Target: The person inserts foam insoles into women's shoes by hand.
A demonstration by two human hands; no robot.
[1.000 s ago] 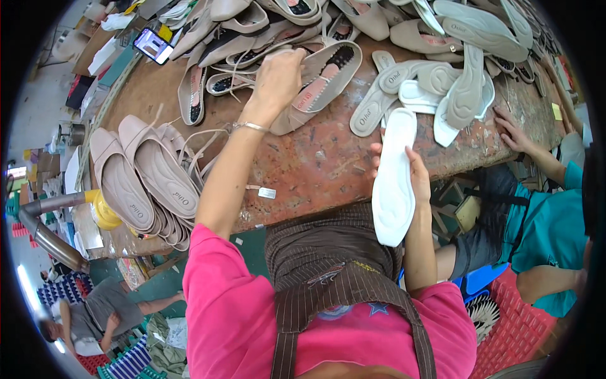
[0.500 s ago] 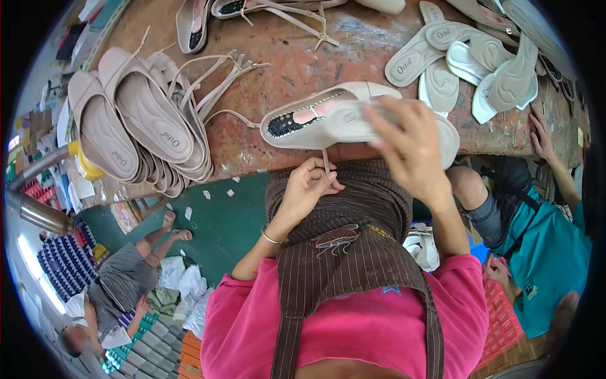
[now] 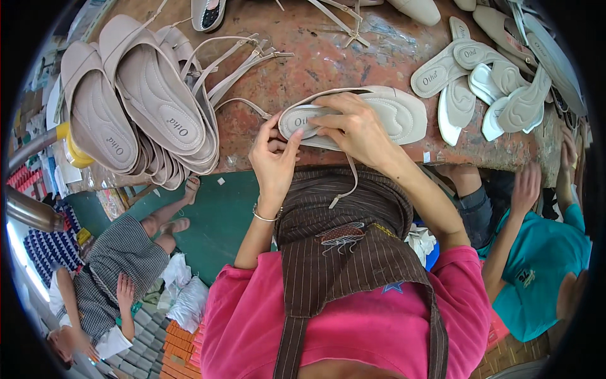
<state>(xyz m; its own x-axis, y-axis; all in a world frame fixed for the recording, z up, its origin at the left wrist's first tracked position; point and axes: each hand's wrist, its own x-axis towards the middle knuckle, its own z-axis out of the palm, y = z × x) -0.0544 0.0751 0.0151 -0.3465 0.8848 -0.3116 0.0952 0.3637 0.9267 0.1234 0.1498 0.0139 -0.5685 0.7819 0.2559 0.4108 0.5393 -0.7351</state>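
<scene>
Right hand covers the mid part of the beige sandal, so the seam btwn insole and sole there can't be seen; left hand hides the heel end's lower edge. Whether the thin strap is fixed to the sandal or just pinched under the fingers: can't tell. Stack of sandals at left shows only the top pair in full, the rest are slivers, count unclear. White insoles at right overlap, several cut by the dark rim. Person in teal shirt partly out of frame. Seated person lower left cut off by rim, blurred
</scene>
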